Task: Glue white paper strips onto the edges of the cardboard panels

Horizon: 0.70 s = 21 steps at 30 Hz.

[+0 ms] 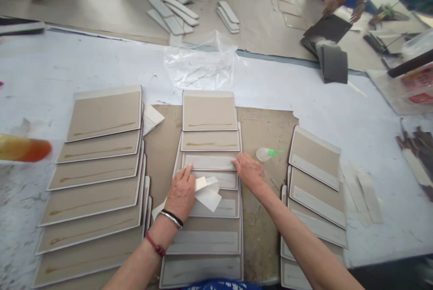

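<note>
A white strip (209,162) lies across a beige panel in the middle overlapping row (209,112). At its left end are the fingertips of my left hand (180,193), which is closed on several loose white paper strips (210,194). My right hand (249,172) pinches the strip's right end. Panels nearer to me carry similar strips, while the two farther ones show brown glue lines. On the left, a row of panels (101,116) bears glue lines too. Strips cover the lower edges in the right row (316,154).
A small bottle with a green tip (265,154) lies right of the middle row. Clear plastic (203,64) lies beyond it. An orange-yellow bottle (25,148) is at far left. Across the table, a co-worker's hands (329,6) touch dark panels (328,28).
</note>
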Tool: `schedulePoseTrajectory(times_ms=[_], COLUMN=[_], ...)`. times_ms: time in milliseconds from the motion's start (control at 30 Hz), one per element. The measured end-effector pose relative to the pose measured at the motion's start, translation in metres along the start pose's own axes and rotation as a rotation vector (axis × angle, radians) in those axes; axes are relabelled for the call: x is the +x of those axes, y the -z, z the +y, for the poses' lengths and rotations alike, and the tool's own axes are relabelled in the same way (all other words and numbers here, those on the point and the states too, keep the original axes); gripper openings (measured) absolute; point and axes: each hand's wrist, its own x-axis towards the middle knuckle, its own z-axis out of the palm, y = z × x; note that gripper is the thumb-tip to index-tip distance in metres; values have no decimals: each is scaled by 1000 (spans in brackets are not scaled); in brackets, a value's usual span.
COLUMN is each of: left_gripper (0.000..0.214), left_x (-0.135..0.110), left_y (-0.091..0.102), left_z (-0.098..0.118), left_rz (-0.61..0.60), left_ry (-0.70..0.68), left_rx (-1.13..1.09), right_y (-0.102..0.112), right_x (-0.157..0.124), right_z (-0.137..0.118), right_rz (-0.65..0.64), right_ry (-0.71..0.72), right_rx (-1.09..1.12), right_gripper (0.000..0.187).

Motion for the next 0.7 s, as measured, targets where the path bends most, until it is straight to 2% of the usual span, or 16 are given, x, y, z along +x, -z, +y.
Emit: schedulePoseTrajectory(times_ms=[533, 700], left_gripper=[26, 25], left_x=[0, 0], left_y=[0, -2], left_z=[1, 1], left_rz=[8, 13], left_ry=[24, 24], left_rx=[-57, -52], right_y=[-3, -7], right_x=[1, -1], right_z=[-2, 2], right_rz=[-30, 92], right_ry=[-48, 0], right_rx=[6, -47], right_gripper=[25, 26])
